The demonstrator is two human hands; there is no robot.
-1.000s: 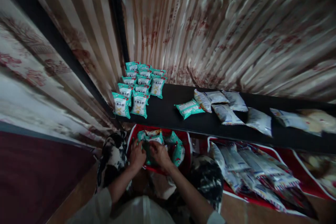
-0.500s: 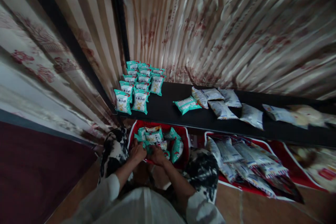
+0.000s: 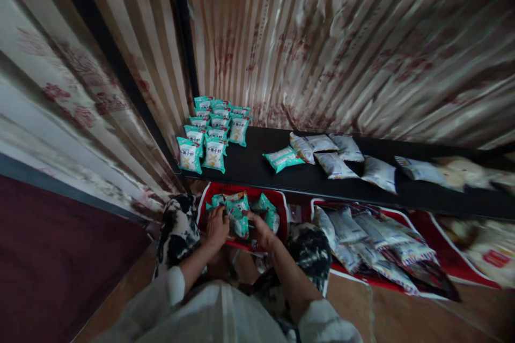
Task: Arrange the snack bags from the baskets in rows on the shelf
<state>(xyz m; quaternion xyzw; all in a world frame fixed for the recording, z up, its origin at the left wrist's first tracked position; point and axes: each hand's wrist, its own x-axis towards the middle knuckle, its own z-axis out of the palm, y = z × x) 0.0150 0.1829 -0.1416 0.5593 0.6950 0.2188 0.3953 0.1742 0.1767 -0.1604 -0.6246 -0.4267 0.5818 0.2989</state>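
**Left hand (image 3: 218, 228) and right hand (image 3: 262, 231) in the red basket (image 3: 213, 188) – teal packet (image 3: 240, 223) between them**

Packet is inside the basket, near the front, above other teal packs (image 3: 263, 202). Left fingers are curled at its left side. Right hand is at its right side, fingers pointing inward, narrow gap to the left hand. Can't tell if either set is actually gripping – too dim and small.

Basket sits between the knees, just below the front edge of the black shelf (image 3: 249, 163). Left end of shelf: upright teal bags (image 3: 215, 154) in rows, printed fronts out. Farther right, one teal bag (image 3: 284, 158) lies down, next to several whitish bags (image 3: 336, 165). Second basket (image 3: 406, 220), right of the right knee, is heaped with pale bags (image 3: 372, 233).
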